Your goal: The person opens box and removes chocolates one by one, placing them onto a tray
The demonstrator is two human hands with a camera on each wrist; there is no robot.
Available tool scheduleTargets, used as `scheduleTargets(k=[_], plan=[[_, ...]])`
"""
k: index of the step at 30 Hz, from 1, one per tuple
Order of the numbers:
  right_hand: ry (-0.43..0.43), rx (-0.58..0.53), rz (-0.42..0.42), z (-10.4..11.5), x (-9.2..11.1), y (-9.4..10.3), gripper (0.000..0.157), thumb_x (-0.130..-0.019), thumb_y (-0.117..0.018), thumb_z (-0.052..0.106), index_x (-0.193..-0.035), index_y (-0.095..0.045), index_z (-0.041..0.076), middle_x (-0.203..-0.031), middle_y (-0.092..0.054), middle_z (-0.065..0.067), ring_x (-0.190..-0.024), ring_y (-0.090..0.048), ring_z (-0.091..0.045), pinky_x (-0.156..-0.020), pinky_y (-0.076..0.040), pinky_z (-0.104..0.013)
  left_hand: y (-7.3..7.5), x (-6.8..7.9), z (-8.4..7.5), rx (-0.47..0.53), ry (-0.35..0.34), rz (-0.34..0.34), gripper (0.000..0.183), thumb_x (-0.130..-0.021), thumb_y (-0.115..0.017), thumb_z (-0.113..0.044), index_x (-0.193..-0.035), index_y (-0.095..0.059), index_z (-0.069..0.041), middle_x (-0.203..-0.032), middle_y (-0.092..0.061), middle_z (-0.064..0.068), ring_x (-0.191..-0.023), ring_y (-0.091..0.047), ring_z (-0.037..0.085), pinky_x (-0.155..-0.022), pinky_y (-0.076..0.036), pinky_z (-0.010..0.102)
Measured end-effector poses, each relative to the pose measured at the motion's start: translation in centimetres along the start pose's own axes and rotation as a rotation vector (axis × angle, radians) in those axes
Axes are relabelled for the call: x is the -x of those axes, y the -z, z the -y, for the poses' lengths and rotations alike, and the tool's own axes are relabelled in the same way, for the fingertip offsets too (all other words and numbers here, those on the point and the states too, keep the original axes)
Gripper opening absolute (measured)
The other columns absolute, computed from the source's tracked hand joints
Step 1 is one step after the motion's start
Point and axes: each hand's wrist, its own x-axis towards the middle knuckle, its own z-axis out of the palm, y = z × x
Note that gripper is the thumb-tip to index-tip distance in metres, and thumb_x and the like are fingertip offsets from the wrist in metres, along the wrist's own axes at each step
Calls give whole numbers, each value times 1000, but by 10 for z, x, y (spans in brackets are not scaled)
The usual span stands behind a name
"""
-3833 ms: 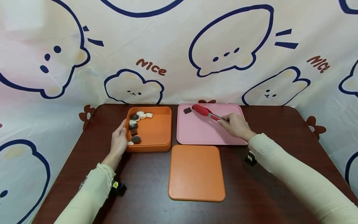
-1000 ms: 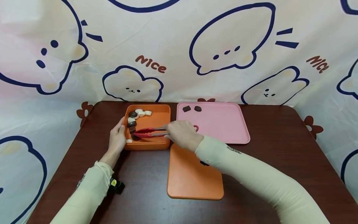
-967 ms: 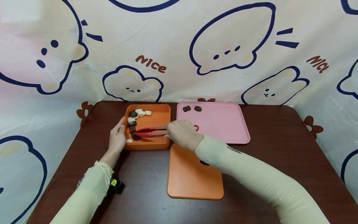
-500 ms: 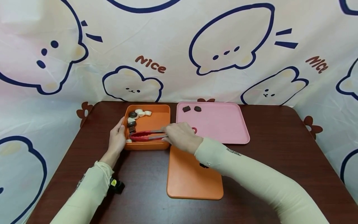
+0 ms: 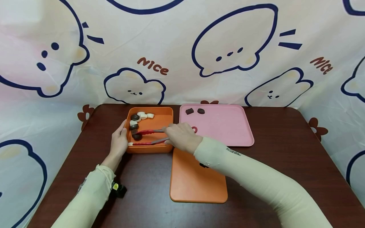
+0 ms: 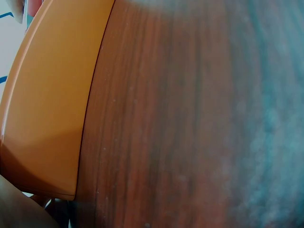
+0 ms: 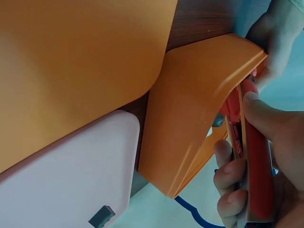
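In the head view my left hand (image 5: 119, 141) holds the left wall of a square orange box (image 5: 162, 148). Dark chocolate-like pieces and white marshmallow-like pieces (image 5: 143, 116) lie along the box's left side and far left corner. My right hand (image 5: 182, 136) grips red-tipped tongs (image 5: 146, 131), reaching into the box from the right. The tongs' tips are spread, one on each side of a dark round piece (image 5: 137, 137) near the front left. In the right wrist view, thumb and fingers wrap the tongs' red handles (image 7: 259, 166).
Right of the box lies a pink tray (image 5: 225, 126) bearing a dark square piece (image 5: 189, 111) and a dark round piece (image 5: 201, 111). An orange lid (image 5: 198, 180) lies flat in front, partly under the right forearm. A patterned cloth (image 5: 182, 57) hangs behind the dark wooden table (image 5: 273, 133).
Earlier the tongs were over the pink tray at a dark piece, which now lies there released. The right hand has moved left to the box, and the tongs' tips have spread wider. Left hand stays.
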Motion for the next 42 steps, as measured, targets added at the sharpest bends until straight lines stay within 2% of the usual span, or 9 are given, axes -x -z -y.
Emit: scheduleTargets(k=[5,9,11,16,23,29,35,39,42], plan=[[-7,15,-8,1,-1,-2,30,-95,-69,43,-114,-71,20,-89,-71,4,-67,-62,-15,-49,-46,-26,0,0,2,-4,-3,6,51,-112,-22,-16,-163,-18,-13,-170,-19,5,-158,-15,25,-130,-13,46],[-23,-6,-24,-1,-1,-6,26,-96,-67,42,-110,-72,21,-87,-72,5,-67,-61,-14,-49,-46,-26,0,-1,3,-2,-11,5,51,-112,-23,-15,-163,-18,-12,-169,-19,5,-158,-15,25,-130,-13,45],[-35,-23,-26,-4,0,-7,27,-97,-67,43,-114,-73,22,-89,-73,5,-70,-61,-13,-49,-46,-27,-1,-1,2,-4,-14,8,51,-112,-22,-16,-163,-18,-12,-170,-18,6,-158,-14,25,-130,-13,46],[-78,-90,-27,-12,6,-11,35,-98,-64,44,-125,-71,23,-92,-74,4,-72,-62,-13,-52,-50,-29,-2,-1,2,-1,1,7,51,-112,-21,-19,-163,-17,-14,-170,-18,5,-158,-14,25,-130,-13,46],[-93,-212,-95,-27,23,-12,32,-99,-63,42,-121,-70,20,-81,-66,5,-76,-61,-14,-63,-53,-36,-2,-1,4,2,8,5,51,-112,-21,-18,-163,-17,-13,-169,-19,6,-158,-15,27,-130,-14,48],[-142,-322,-154,-39,42,-6,34,-98,-63,45,-121,-72,21,-81,-66,6,-75,-58,-13,-64,-50,-32,-2,0,6,6,20,-4,51,-112,-22,-17,-163,-18,-13,-169,-19,5,-158,-14,26,-130,-12,47],[-224,-402,-173,-66,64,-2,35,-98,-65,44,-121,-73,20,-77,-62,2,-67,-53,-14,-57,-41,-27,-3,1,6,9,39,10,51,-112,-22,-18,-163,-16,-15,-170,-17,4,-158,-12,25,-130,-13,47],[-283,-431,-197,-91,78,-3,35,-99,-65,41,-124,-73,18,-77,-63,1,-63,-51,-16,-55,-40,-28,-3,2,3,10,56,-10,51,-112,-22,-20,-163,-17,-17,-169,-18,2,-158,-13,25,-130,-14,47],[-318,-447,-211,-111,86,-4,31,-99,-64,39,-119,-74,17,-74,-61,0,-61,-48,-16,-55,-39,-28,-3,1,1,13,60,-15,51,-112,-22,-21,-163,-17,-19,-169,-18,2,-158,-13,24,-130,-14,47]])
